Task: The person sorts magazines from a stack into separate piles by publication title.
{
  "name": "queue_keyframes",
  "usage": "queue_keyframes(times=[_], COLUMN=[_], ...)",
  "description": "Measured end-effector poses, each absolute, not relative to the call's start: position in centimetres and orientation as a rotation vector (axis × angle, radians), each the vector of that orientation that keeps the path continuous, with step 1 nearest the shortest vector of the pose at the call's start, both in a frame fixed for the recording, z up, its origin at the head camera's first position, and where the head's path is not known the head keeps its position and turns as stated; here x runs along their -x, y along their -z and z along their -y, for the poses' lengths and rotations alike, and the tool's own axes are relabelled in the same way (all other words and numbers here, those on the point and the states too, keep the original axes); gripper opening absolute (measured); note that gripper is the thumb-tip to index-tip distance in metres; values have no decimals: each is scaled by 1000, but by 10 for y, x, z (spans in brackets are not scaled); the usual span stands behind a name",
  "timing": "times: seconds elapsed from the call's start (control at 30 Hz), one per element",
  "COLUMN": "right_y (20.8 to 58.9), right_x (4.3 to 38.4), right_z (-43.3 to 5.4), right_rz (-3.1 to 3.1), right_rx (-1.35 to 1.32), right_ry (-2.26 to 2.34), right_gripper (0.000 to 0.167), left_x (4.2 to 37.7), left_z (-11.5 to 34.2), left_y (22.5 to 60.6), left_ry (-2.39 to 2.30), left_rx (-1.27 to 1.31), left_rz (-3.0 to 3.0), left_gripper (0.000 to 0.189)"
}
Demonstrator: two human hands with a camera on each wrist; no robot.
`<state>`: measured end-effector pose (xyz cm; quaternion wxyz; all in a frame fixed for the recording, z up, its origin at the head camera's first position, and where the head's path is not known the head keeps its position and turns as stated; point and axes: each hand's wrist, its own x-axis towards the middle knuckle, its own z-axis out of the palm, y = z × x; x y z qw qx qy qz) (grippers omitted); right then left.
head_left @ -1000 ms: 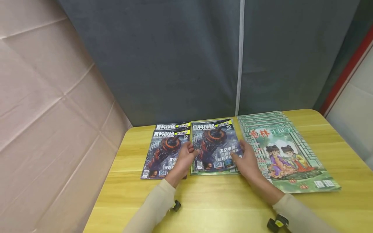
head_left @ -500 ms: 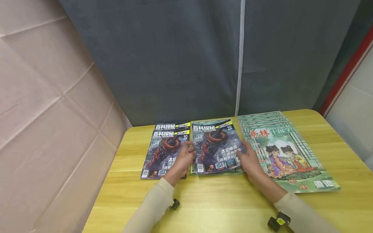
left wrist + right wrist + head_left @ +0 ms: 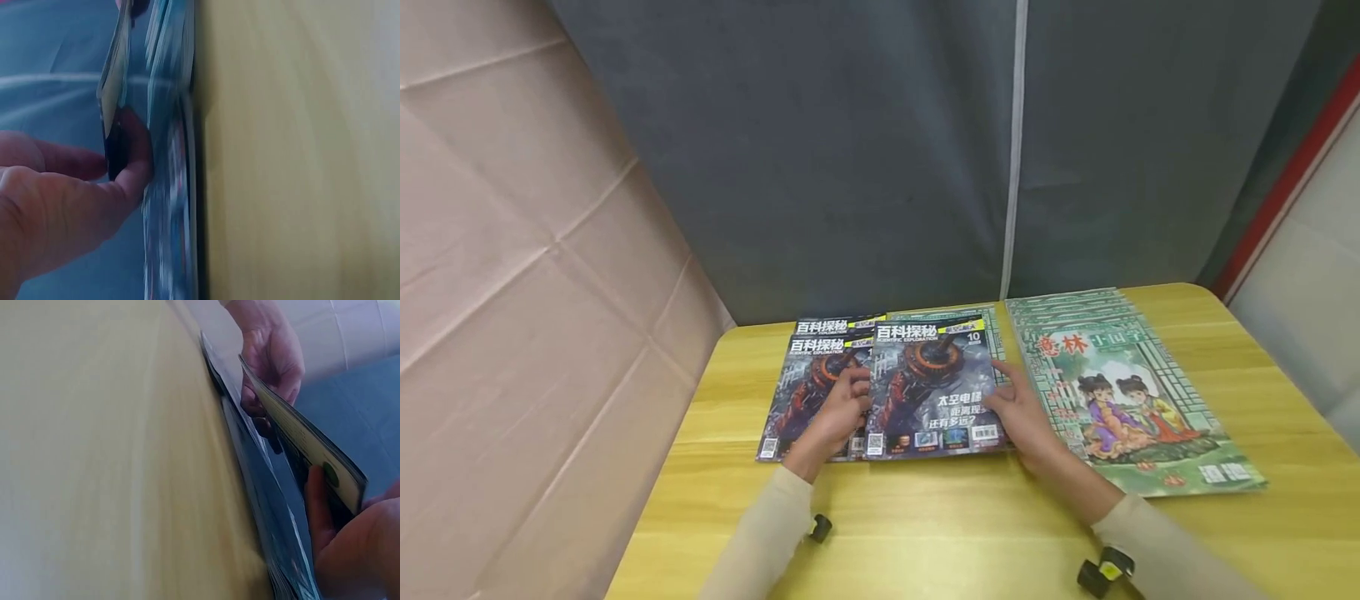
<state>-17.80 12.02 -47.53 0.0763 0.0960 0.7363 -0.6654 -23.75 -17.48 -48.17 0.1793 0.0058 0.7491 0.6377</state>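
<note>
A dark Scientific Exploration magazine (image 3: 925, 392) is held above the table between both hands. My left hand (image 3: 835, 417) pinches its left edge; in the left wrist view the thumb and fingers lie on either side of the magazine (image 3: 114, 87). On the right edge, my right hand (image 3: 1026, 421) grips it with the thumb on the cover. The right wrist view shows this magazine (image 3: 312, 440) tilted over the magazines below. Partly covered by it are a matching magazine (image 3: 797, 400) at the left and green magazines (image 3: 996, 333) behind.
A fanned stack of green magazines (image 3: 1150, 417) with two cartoon children on top lies at the right. The yellow wooden table (image 3: 925, 533) ends at a dark grey curtain (image 3: 850, 167) behind. A pale pink cloth wall (image 3: 550, 333) stands at the left.
The held magazine has been lifted off the middle stack and moved left, now overlapping the left magazines and baring more green cover. Both hands have moved left with it.
</note>
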Motion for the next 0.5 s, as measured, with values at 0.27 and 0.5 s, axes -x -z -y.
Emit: queue_keyframes(times=[0.27, 0.5], right_y=[485, 492], right_x=[168, 160], right_z=[-80, -48], right_rz=[-1930, -1872], right_rx=[-174, -45], right_ry=[2167, 2173], right_gripper=[83, 86], left_x=[236, 230], left_z=[237, 282], left_y=[477, 482], left_ry=[-1711, -1679], left_rx=[-79, -50], left_rz=[-2092, -2034], left_gripper=[80, 78])
